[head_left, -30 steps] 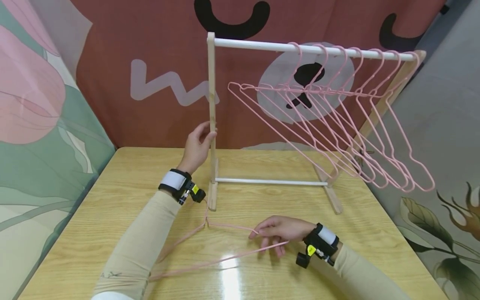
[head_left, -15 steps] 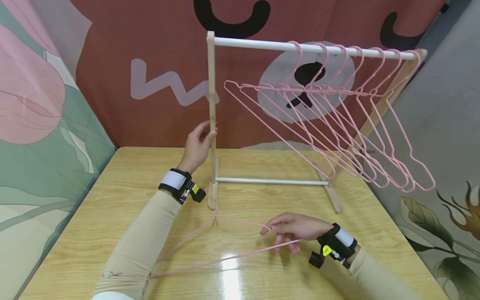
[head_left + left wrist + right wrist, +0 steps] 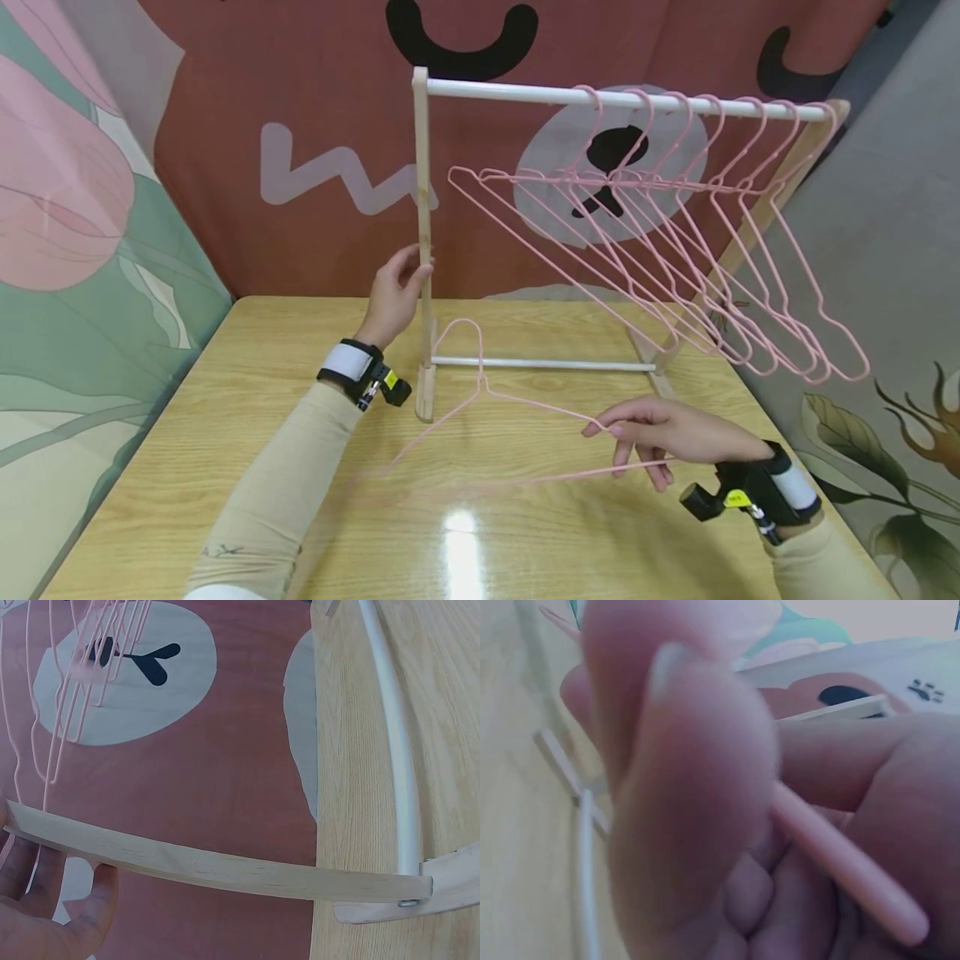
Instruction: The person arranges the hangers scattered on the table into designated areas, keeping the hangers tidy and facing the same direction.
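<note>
Pink hanger (image 3: 487,392) seemingly pinched between right hand (image 3: 667,433) fingers (image 3: 600,429).

right hand (image 3: 667,433) slid toward right edge of table (image 3: 225,400), further from person, dragging loose pink hanger (image 3: 517,404) along. hanger now lifted off tabletop and tipped up, hook (image 3: 459,333) standing by rack's bottom bar (image 3: 540,363) instead of lying flat near left sleeve.
</note>
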Demonstrator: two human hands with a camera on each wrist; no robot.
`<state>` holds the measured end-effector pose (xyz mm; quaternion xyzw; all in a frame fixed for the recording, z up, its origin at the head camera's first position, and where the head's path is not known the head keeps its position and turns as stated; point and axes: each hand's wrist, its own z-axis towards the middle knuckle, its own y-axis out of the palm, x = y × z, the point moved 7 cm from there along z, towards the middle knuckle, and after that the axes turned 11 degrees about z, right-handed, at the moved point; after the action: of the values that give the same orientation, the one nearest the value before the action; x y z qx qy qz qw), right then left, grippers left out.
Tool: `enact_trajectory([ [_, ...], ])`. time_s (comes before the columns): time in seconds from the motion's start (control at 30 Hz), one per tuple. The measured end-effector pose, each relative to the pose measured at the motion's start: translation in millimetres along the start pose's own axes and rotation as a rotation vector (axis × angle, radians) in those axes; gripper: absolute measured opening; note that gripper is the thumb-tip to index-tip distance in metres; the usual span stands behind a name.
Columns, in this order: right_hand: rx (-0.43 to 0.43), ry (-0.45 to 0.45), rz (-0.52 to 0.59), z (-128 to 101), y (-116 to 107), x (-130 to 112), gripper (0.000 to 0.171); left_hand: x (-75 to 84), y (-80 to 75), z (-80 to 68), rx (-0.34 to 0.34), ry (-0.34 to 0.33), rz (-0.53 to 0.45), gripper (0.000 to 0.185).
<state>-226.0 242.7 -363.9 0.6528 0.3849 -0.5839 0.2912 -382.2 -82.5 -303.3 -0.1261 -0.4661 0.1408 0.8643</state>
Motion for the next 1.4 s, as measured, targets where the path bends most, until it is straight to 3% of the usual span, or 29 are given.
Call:
enact_trajectory([
  [0.17,0.085,-0.029,-0.092,-18.2,0.4,-23.7,0.038,-25.6,6.0,7.9,0.004,0.011,-0.011,0.035],
  [0.57,0.25,-0.046,-0.276,-57.7,-7.8,-65.8,0.04,-24.1,5.7,6.5,0.018,0.018,0.009,0.034],
  [0.83,0.338,-0.105,-0.225,-96.3,-24.2,-89.7,0.054,-22.7,5.4,6.3,0.021,0.03,0.007,0.034],
  [1.1,0.645,-0.132,-0.547,-102.0,-31.4,-122.3,0.043,-22.7,4.9,7.2,0.008,0.025,0.008,0.035],
  [1.27,0.84,-0.083,-0.599,-94.8,-31.5,-133.3,0.034,-23.3,4.1,6.4,0.003,0.015,0.006,0.036],
  [1.4,0.935,-0.088,-0.644,-86.8,-27.2,-141.8,0.036,-24.2,4.9,6.4,-0.001,0.011,-0.005,0.035],
])
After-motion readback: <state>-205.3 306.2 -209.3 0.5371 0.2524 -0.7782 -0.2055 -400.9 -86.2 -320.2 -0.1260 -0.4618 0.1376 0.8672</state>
